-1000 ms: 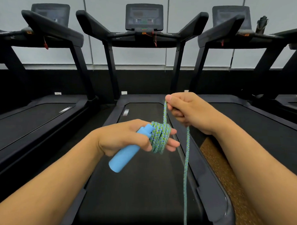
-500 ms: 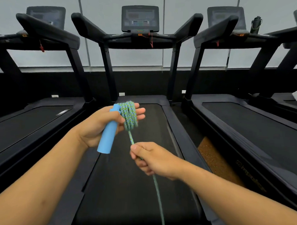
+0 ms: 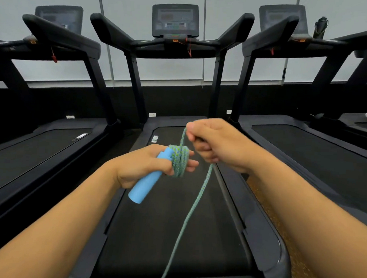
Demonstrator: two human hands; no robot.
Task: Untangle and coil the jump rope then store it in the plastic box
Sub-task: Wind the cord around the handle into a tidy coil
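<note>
Dim, even light from pale rear wall panels; soft focus, wide-angle bending at the edges.

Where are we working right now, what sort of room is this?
Most likely a gym's cardio area. A row of treadmills stands side by side, each with a console screen and a red safety cord, and a water bottle sits on the right-hand machine.

Left hand point(image 3: 144, 168) holds blue handle point(image 3: 144, 187), rope coil point(image 3: 178, 161) seemingly round fingers; right hand point(image 3: 217, 144) pinches strand
</note>
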